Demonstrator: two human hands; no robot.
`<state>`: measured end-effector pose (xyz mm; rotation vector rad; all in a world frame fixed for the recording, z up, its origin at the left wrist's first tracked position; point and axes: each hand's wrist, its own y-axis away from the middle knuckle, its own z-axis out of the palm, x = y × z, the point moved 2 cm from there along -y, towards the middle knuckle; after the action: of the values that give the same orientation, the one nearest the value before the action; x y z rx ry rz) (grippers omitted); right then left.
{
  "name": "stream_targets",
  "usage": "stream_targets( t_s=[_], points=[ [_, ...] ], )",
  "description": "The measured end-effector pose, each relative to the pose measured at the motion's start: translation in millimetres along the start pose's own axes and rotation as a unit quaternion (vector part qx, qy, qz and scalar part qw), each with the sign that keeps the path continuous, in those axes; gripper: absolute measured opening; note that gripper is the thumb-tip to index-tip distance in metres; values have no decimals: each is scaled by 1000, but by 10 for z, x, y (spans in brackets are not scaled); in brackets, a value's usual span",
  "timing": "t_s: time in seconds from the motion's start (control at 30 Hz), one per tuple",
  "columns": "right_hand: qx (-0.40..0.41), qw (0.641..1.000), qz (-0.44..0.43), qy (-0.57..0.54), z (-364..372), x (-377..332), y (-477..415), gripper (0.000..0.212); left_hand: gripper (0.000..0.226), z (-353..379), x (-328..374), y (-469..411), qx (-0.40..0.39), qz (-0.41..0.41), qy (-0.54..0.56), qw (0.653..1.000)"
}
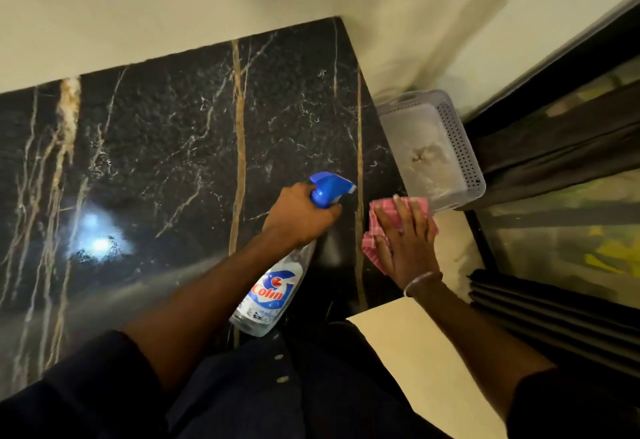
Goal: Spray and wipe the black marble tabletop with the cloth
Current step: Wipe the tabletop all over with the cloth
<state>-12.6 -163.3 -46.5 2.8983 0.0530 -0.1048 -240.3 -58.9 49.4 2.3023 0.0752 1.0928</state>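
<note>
The black marble tabletop (166, 147) with white and gold veins fills the left and middle of the view. My left hand (299, 218) grips the neck of a clear spray bottle (273, 291) with a blue trigger head, its nozzle pointing right over the marble. My right hand (407, 244) lies flat with straight fingers, pressing a pink checked cloth (372, 227) onto the tabletop near its right edge. The hand covers most of the cloth.
A grey perforated plastic basket (457, 137) stands on the floor just beyond the tabletop's right edge. A cream wall (173, 5) backs the table. Dark window frame and folded curtain (554, 310) run along the right. Light glares on the marble at left.
</note>
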Motion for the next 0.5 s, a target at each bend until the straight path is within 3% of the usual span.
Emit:
stream_targets(
  t_s=[0.17, 0.5],
  points=[
    [0, 1000, -31, 0, -204, -106, -1111, 61, 29, -100, -27, -133, 43, -53, 14, 998],
    [28, 997, -58, 39, -540, -321, -2804, 62, 19, -554, 133, -704, 106, -66, 65, 990]
  ],
)
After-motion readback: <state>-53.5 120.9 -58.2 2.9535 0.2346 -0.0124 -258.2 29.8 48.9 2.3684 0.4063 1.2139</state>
